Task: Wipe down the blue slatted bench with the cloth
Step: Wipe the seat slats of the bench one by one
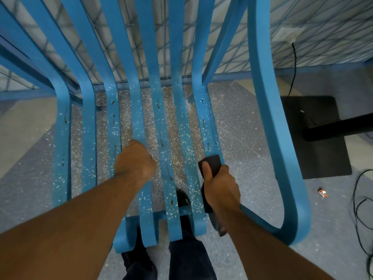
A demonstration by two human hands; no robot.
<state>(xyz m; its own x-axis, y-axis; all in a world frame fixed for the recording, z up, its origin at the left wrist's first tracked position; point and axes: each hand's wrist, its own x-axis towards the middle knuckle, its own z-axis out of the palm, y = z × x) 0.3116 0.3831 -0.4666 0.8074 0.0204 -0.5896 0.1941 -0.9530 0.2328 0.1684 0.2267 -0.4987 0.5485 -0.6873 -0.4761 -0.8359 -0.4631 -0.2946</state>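
A dark folded cloth (213, 163) is gripped by the right hand (221, 187), with the thumb laid flat on top and the fingers curled round its outer edge. The cloth is held against the rightmost seat slat of the blue slatted bench (88, 128), towards the front of the seat, and a further part of it is seen below the wrist. The left hand (134, 161) is closed as a fist round a middle slat, with two slats left between it and the cloth; its fingertips are hidden beneath the slat. The seat slats are dotted with small white flecks and marked with thin dark streaks, and they are curved upward into the backrest at the top of the view. A curved blue armrest loop (270, 122) is seen just right of the right hand. Beneath the bench a speckled grey floor (248, 138) with pale beige patches is seen, and the same white flecks are scattered on it between the slats. Behind the bench stands a pale wall patterned with blue lines (333, 37), fitted with a white socket plate (286, 34) from which a thin black cable (294, 65) is run downward. A flat black square base plate (323, 158) carrying a black pole (343, 126) is set on the floor to the right, and a small orange wrapper (322, 193) is seen near it. A dark shoe (182, 199) and dark trousers (189, 257) are partly hidden by the slats, and the left end of the bench is cut off by the frame.
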